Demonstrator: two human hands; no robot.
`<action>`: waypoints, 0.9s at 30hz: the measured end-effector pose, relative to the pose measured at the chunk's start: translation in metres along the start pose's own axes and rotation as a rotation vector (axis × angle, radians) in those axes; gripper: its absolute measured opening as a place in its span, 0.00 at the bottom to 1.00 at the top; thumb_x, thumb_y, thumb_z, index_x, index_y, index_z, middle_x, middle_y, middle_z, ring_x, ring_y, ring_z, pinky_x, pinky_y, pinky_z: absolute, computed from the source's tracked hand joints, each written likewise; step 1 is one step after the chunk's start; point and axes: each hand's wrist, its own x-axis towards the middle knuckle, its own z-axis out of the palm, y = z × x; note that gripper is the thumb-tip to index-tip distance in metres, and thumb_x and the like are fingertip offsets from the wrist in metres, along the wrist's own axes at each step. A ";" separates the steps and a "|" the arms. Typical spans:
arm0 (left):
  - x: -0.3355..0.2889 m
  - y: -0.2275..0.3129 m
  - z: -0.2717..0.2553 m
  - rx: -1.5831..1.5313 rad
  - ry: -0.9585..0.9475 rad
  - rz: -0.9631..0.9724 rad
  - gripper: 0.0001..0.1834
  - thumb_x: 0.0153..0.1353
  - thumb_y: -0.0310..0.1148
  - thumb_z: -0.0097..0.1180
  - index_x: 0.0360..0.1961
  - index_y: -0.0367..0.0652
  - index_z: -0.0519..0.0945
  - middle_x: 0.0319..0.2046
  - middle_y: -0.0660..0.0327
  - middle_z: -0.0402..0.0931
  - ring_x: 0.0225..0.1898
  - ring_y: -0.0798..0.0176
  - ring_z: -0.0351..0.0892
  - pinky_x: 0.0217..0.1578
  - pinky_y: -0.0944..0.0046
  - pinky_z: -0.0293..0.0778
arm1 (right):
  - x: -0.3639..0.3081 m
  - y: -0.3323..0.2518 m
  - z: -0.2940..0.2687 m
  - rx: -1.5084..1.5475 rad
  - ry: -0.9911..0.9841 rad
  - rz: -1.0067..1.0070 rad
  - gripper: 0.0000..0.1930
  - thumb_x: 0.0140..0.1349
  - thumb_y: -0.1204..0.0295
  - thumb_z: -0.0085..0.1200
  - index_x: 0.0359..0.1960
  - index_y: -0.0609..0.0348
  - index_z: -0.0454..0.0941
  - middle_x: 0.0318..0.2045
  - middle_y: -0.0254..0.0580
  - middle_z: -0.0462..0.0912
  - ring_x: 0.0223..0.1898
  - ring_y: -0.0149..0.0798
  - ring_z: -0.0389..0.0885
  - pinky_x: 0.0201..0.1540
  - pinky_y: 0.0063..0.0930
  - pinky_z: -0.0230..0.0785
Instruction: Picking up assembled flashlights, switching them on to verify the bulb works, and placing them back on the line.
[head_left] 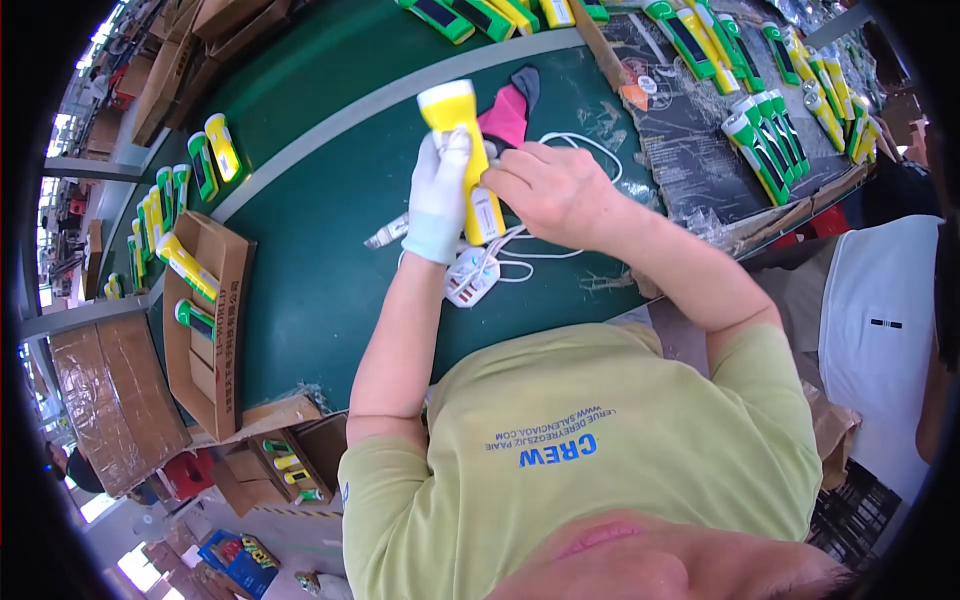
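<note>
My left hand [438, 195], in a white glove, is closed around a yellow flashlight [484, 215] with a white rim at its head. The flashlight is held above the green work surface, head pointing away from me. My bare right hand [560, 195] is at the flashlight's right side, fingers pinched against its body. Whatever those fingertips hold, if anything, is hidden. Just beyond lies a pink and dark grey cloth [507, 115]. A white multi-port charging block [470, 287] sits below the flashlight, and white cables [575, 140] run from it around my right hand.
Green and yellow flashlights [765, 150] cover a cardboard-lined area [680, 170] at the right. More stand along a metal rail [290, 160] and at the left. An open cardboard box [235, 330] at the left holds flashlights. A person in a light garment [880, 310] is at the right.
</note>
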 end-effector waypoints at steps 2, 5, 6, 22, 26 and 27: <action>0.002 0.004 0.004 0.274 0.066 0.148 0.21 0.64 0.43 0.55 0.48 0.37 0.71 0.36 0.59 0.77 0.35 0.67 0.77 0.36 0.67 0.74 | 0.003 -0.001 0.001 0.002 -0.021 -0.054 0.12 0.45 0.77 0.55 0.35 0.59 0.77 0.25 0.36 0.73 0.27 0.36 0.77 0.27 0.27 0.70; -0.012 0.019 0.010 0.276 0.009 0.290 0.21 0.60 0.37 0.60 0.50 0.35 0.71 0.37 0.59 0.78 0.36 0.67 0.77 0.38 0.67 0.74 | 0.003 -0.001 -0.002 0.435 0.081 0.084 0.05 0.50 0.79 0.57 0.30 0.59 0.78 0.26 0.40 0.79 0.28 0.40 0.81 0.28 0.33 0.73; -0.015 0.020 0.010 0.116 -0.069 0.284 0.21 0.61 0.36 0.58 0.50 0.35 0.70 0.36 0.58 0.77 0.35 0.67 0.77 0.38 0.67 0.74 | -0.003 -0.002 -0.003 0.608 0.075 0.188 0.04 0.53 0.80 0.56 0.30 0.57 0.81 0.26 0.41 0.81 0.28 0.43 0.82 0.30 0.34 0.74; -0.009 0.027 0.015 -0.187 -0.163 0.203 0.25 0.69 0.54 0.42 0.46 0.39 0.67 0.29 0.56 0.76 0.25 0.66 0.77 0.28 0.67 0.76 | -0.054 -0.061 -0.008 1.175 -0.095 0.413 0.08 0.57 0.78 0.60 0.38 0.59 0.84 0.33 0.40 0.86 0.34 0.35 0.85 0.36 0.27 0.76; -0.034 0.026 0.021 -0.060 -0.246 -0.001 0.33 0.70 0.60 0.31 0.51 0.39 0.72 0.39 0.58 0.78 0.39 0.65 0.79 0.43 0.66 0.74 | -0.025 -0.027 -0.018 1.630 0.003 1.066 0.09 0.63 0.73 0.58 0.40 0.65 0.82 0.30 0.38 0.84 0.28 0.22 0.79 0.29 0.16 0.69; -0.026 0.019 0.014 -0.227 -0.327 -0.033 0.32 0.70 0.59 0.33 0.52 0.40 0.72 0.42 0.58 0.77 0.41 0.64 0.78 0.44 0.64 0.74 | -0.023 -0.013 -0.021 1.662 0.039 1.050 0.09 0.62 0.73 0.58 0.40 0.65 0.82 0.29 0.37 0.84 0.27 0.21 0.77 0.28 0.15 0.67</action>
